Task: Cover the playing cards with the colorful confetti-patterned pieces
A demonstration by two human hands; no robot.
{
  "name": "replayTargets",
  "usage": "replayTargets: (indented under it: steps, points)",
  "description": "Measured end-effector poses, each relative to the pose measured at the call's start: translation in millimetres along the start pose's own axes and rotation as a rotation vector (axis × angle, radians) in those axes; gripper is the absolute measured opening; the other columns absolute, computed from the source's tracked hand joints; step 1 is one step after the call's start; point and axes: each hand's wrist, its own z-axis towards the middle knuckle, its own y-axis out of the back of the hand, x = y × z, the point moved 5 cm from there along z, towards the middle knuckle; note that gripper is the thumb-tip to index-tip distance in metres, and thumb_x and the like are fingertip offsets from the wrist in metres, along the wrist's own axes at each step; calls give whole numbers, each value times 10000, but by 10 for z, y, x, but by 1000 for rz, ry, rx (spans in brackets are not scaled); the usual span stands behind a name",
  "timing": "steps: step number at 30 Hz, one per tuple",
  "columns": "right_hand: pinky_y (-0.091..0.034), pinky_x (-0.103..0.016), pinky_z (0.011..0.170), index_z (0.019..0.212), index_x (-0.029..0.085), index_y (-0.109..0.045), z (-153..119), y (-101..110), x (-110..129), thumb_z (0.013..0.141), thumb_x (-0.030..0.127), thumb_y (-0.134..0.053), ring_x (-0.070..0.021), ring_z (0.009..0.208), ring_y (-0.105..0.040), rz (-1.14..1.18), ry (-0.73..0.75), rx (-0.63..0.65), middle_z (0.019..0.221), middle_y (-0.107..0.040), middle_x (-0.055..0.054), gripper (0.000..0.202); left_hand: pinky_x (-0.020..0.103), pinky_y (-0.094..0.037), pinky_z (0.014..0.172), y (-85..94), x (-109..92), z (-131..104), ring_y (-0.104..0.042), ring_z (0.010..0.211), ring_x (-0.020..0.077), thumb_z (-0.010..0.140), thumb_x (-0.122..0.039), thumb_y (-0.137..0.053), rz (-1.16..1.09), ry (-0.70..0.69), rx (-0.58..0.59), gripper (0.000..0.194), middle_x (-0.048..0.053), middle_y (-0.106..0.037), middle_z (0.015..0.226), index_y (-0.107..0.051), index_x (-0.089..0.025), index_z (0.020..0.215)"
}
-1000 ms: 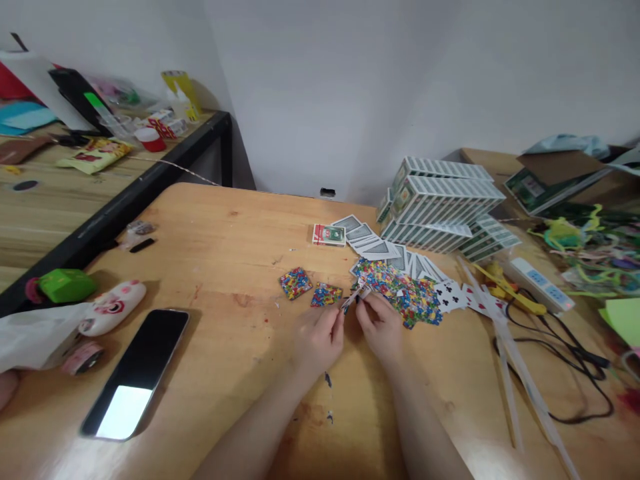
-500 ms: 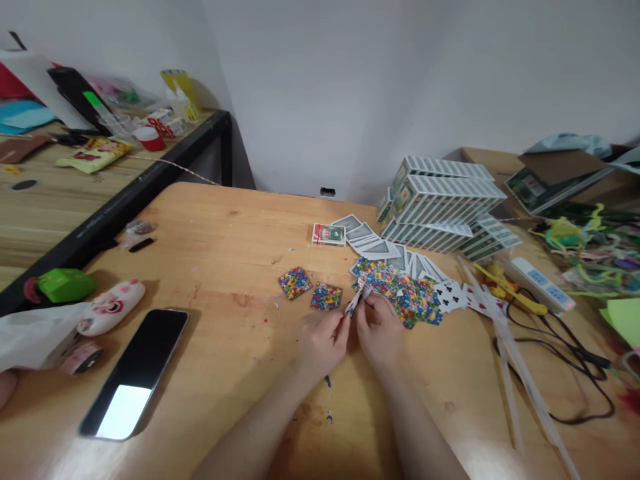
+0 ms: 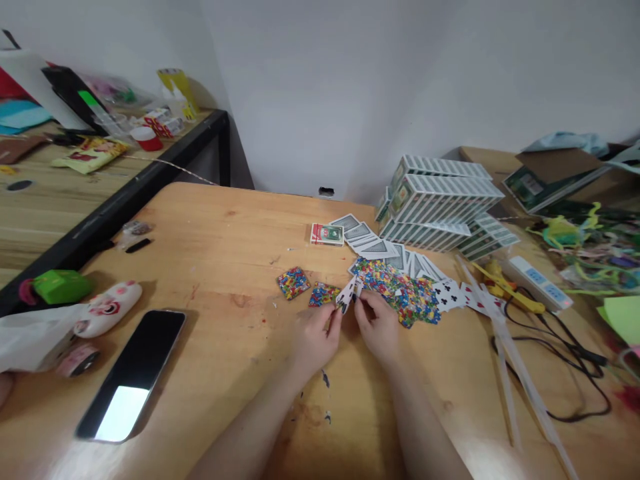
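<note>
In front of me, my left hand (image 3: 316, 335) pinches a playing card (image 3: 345, 297) with black pips, tilted upright. My right hand (image 3: 379, 325) pinches a narrow card edge (image 3: 359, 287) just beside it. Their tops meet; whether these are two cards or one folded card I cannot tell. Behind my right hand spreads a sheet of cards with a colourful brick pattern (image 3: 395, 283). Two small squares of the same pattern lie left of it, one a brick-patterned square (image 3: 293, 283), the other a partly hidden square (image 3: 323, 294) behind my left hand.
Fanned grey-backed cards (image 3: 376, 248) and a red-and-green card box (image 3: 327, 235) lie behind. Card boxes (image 3: 447, 200) are stacked at the back right. A power strip (image 3: 540, 283), black cable and clear strips (image 3: 520, 373) lie right, a phone (image 3: 133, 373) left.
The card in my left hand has swung away from the right one, so its pips now show. My hands have parted slightly, the left moving a little left.
</note>
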Motion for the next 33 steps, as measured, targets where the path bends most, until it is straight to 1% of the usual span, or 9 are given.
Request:
replayTargets:
  steps: [5,9,11,16,21,28,31,33]
  points:
    - [-459,-321,675,790,195,-564,-41,-21,66,773,187,-466,-184,729,-562,-144,16,-67,766,-603,-52,100,216,-444,531,-28,1,-22,-595,539,128,804,-237,-458,-30,33,-10,170,27,-638,590,-589,-170,720]
    - [-452,-340,678,775,190,-546,-70,-25,120,779,190,-454,-198,734,-545,-232,1,-143,744,-587,-63,92,212,-436,511,-34,-5,-33,-586,517,123,801,-236,-462,-33,49,-12,189,27,-632,565,-583,-169,672]
    - [-458,-339,678,798,193,-556,-63,-33,105,790,192,-439,-195,733,-553,-194,-6,-128,755,-594,-65,117,212,-438,513,-22,5,-27,-589,521,124,799,-241,-464,-30,54,-17,192,31,-636,570,-588,-169,671]
    - [-476,-334,726,887,203,-587,-21,-50,12,806,183,-419,-185,794,-581,9,-1,-13,844,-626,-69,188,212,-459,527,11,78,-2,-607,548,128,791,-229,-476,-68,120,-48,146,33,-663,632,-588,-173,716]
    - [-472,-345,752,928,199,-593,-24,-38,11,802,180,-429,-189,828,-582,66,-18,-4,883,-627,-79,208,209,-470,544,17,104,15,-621,569,126,788,-208,-487,-108,160,-52,110,28,-673,674,-590,-174,765]
    - [-472,-331,721,859,208,-598,-17,-20,35,779,190,-466,-179,774,-581,-18,15,-13,839,-637,-58,156,219,-469,556,23,94,20,-624,581,133,794,-221,-479,-56,113,-24,126,31,-673,680,-594,-174,771]
    - [-463,-312,694,824,208,-584,-15,-19,34,771,180,-473,-171,746,-572,-37,5,-5,807,-626,-44,126,221,-454,547,7,74,13,-615,572,134,800,-234,-472,-16,61,17,140,32,-663,643,-588,-172,751]
    - [-453,-296,662,779,206,-570,-18,-13,34,766,180,-477,-165,711,-562,-53,-14,-20,763,-610,-33,98,226,-439,534,8,42,10,-608,561,138,801,-243,-470,22,16,24,152,33,-652,612,-588,-172,738]
